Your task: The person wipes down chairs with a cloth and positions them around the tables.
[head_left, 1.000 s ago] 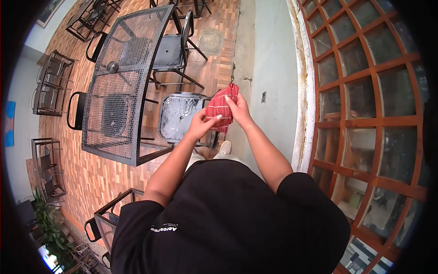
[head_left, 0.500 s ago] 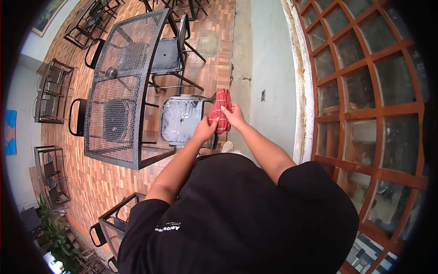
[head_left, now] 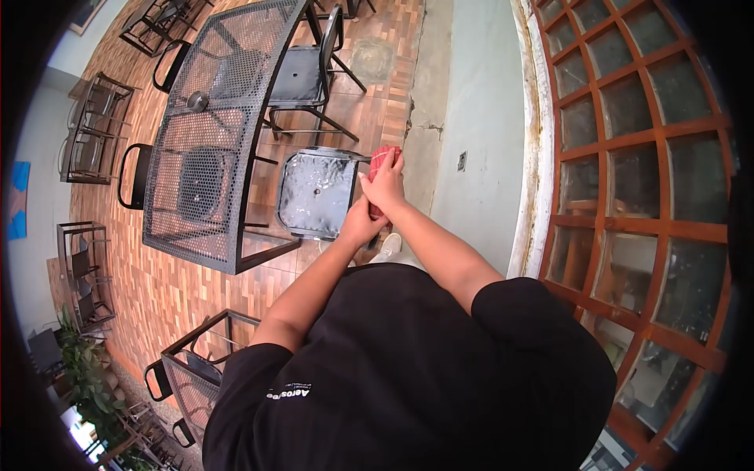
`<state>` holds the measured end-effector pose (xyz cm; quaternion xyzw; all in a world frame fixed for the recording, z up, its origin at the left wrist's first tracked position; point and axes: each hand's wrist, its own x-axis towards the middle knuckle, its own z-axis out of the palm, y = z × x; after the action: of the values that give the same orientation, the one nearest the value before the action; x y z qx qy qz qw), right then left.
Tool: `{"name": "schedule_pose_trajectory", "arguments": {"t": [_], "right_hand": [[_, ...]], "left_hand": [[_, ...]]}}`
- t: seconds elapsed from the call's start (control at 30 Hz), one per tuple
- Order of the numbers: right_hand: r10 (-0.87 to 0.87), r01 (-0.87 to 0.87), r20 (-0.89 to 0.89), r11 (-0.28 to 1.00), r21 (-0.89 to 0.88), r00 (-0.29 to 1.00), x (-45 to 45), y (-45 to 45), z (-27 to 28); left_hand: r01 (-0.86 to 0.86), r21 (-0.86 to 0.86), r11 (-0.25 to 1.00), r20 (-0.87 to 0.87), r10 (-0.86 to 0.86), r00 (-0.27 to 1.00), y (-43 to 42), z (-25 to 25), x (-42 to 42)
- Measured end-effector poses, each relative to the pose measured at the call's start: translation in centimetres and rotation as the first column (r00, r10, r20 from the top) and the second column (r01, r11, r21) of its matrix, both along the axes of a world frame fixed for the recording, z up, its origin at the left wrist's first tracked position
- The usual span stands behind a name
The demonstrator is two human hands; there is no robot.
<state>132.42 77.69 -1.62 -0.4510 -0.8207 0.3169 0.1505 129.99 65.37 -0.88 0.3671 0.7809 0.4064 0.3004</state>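
A folded red cloth with pale stripes [head_left: 380, 159] is held between my two hands, above the right edge of a black chair. My right hand [head_left: 384, 185] lies over the cloth with its fingers curled on it and hides much of it. At the cloth's lower end, my left hand [head_left: 362, 222] is closed round it, close under my right hand. Just left of the hands, the chair's seat [head_left: 314, 196] looks shiny, with bright specks like water on it.
A black mesh-top table [head_left: 188, 145] stands left of the chair with a small round metal container [head_left: 197, 101] on it. Another black chair [head_left: 298, 77] is farther off. A pale wall [head_left: 479, 118] and a wood-framed glass partition [head_left: 628, 188] run along the right.
My right hand has moved up and over the cloth, covering more of it. The cloth looks more bunched, and my hands are closer together. The view has shifted slightly.
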Motion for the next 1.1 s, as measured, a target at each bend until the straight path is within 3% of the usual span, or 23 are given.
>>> {"name": "schedule_pose_trajectory", "arguments": {"t": [0.1,0.2,0.23,0.33,0.67,0.77,0.9,0.97,1.1], "right_hand": [[-0.19,0.197,0.059,0.965,-0.173,0.98,-1.2,0.2,-1.9],[-0.237,0.253,0.091,0.935,-0.249,0.967,-1.9,1.7,-3.5],[-0.261,0.281,0.108,0.917,-0.282,0.959,-2.1,2.4,-4.0],[-0.309,0.327,0.109,0.908,-0.263,0.945,-2.8,3.2,-4.3],[-0.352,0.36,0.087,0.87,-0.338,0.932,-1.8,3.4,-4.5],[-0.415,0.378,0.039,0.782,-0.496,0.909,-1.7,4.0,-5.5],[-0.372,0.364,0.025,0.89,-0.274,0.928,-0.8,2.4,-5.7],[-0.381,0.379,0.037,0.894,-0.239,0.924,0.0,0.6,-6.1],[-0.385,0.388,0.051,0.906,-0.169,0.922,1.2,-2.3,-5.6]], "left_hand": [[-0.008,-0.033,0.999,0.08,0.01,0.997,-1.7,-1.0,0.0],[0.094,-0.312,0.946,0.186,-0.036,0.982,-3.1,-0.7,0.3],[0.086,-0.311,0.946,0.189,-0.027,0.982,-3.6,-1.5,0.4],[0.053,-0.08,0.995,0.438,-0.013,0.899,-6.0,-5.6,0.7],[0.103,-0.127,0.987,0.331,-0.055,0.942,-7.3,-5.1,1.0],[0.165,-0.145,0.976,0.328,-0.11,0.938,-7.6,-5.0,0.4],[0.273,-0.248,0.929,0.332,-0.184,0.925,-7.9,-5.1,-2.2],[0.26,-0.476,0.84,0.226,-0.169,0.959,-9.2,-4.4,-4.5],[0.123,-0.254,0.959,0.306,-0.041,0.951,-15.9,-5.9,-11.1]]}}
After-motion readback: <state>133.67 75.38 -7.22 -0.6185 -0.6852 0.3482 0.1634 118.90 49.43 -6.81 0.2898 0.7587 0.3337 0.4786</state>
